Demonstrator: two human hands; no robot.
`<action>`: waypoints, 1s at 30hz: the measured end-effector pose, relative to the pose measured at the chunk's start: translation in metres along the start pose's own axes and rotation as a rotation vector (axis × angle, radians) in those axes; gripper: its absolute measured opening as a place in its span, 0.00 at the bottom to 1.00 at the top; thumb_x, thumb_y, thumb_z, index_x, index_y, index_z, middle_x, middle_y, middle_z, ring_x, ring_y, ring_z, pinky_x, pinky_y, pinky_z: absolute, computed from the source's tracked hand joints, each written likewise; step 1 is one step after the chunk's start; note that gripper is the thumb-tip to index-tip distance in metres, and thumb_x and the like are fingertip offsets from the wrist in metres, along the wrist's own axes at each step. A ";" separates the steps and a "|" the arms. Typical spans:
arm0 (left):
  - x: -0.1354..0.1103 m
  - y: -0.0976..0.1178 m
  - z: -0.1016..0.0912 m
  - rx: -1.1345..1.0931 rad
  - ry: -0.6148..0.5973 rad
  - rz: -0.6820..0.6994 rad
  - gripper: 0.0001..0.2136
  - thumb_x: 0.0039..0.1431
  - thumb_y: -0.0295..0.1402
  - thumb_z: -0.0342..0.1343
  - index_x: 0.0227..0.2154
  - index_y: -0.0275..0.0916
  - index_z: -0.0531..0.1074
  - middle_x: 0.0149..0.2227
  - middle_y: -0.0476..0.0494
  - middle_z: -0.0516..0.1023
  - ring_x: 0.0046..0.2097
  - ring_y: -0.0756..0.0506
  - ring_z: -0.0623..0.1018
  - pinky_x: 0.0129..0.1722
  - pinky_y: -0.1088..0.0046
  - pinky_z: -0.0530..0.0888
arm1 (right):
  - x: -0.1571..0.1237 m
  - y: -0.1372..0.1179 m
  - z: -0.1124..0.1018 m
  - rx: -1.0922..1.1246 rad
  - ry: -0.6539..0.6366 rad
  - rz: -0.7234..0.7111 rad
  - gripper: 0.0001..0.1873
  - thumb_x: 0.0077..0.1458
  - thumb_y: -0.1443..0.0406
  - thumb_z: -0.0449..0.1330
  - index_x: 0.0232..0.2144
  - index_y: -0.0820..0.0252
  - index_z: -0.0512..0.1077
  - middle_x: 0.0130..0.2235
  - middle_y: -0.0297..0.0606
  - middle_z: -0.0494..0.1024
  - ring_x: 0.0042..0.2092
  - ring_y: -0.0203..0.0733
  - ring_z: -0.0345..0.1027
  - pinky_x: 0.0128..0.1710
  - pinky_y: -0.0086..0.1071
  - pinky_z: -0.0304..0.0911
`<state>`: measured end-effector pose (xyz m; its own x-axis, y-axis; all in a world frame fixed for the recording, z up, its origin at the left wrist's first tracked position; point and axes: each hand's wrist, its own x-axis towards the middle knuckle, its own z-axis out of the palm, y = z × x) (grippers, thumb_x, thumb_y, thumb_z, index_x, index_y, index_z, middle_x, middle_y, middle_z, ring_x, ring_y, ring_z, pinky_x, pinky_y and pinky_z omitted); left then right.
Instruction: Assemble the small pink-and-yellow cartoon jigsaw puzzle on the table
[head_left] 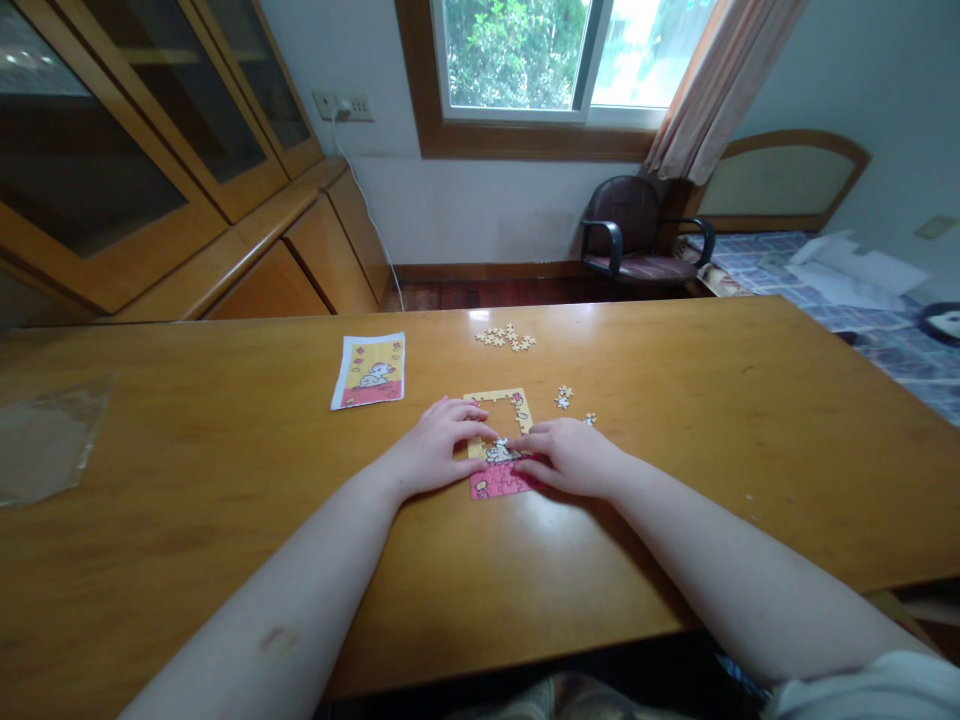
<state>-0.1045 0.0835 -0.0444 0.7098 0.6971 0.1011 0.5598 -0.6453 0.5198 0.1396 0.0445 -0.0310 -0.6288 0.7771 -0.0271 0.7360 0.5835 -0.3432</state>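
A small jigsaw puzzle, partly put together with a yellow border and a pink bottom, lies on the wooden table. My left hand rests on its left side, fingers stretched flat across the pieces. My right hand lies on its right side, fingertips pressing the pieces near the middle. The two hands almost meet over the white figure in the picture. Neither hand lifts anything.
A reference picture card lies to the left beyond the puzzle. Loose pieces sit in a heap further back, with a few more near the puzzle's right. A clear plastic bag lies far left. An office chair stands behind the table.
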 end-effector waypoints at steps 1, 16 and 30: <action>0.000 0.000 0.000 0.004 0.000 0.002 0.14 0.53 0.43 0.60 0.43 0.49 0.77 0.52 0.44 0.72 0.57 0.39 0.66 0.59 0.54 0.61 | 0.000 0.000 0.000 -0.006 0.003 0.000 0.19 0.61 0.55 0.54 0.49 0.54 0.74 0.35 0.40 0.78 0.36 0.41 0.71 0.35 0.31 0.60; 0.000 -0.002 0.002 0.033 -0.024 0.018 0.11 0.55 0.42 0.58 0.40 0.51 0.78 0.53 0.44 0.72 0.58 0.38 0.66 0.59 0.53 0.60 | 0.001 -0.001 -0.001 -0.028 0.012 0.005 0.19 0.61 0.55 0.53 0.49 0.54 0.74 0.34 0.39 0.77 0.35 0.41 0.70 0.33 0.31 0.58; -0.001 -0.004 0.003 0.036 -0.023 0.021 0.13 0.55 0.42 0.58 0.43 0.51 0.78 0.54 0.44 0.71 0.58 0.38 0.66 0.59 0.53 0.60 | 0.002 -0.002 0.001 -0.023 0.019 0.003 0.19 0.60 0.54 0.54 0.47 0.55 0.75 0.34 0.40 0.76 0.34 0.40 0.69 0.33 0.31 0.58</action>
<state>-0.1069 0.0846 -0.0491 0.7310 0.6761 0.0926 0.5592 -0.6712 0.4865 0.1365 0.0447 -0.0309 -0.6221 0.7828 -0.0102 0.7434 0.5866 -0.3213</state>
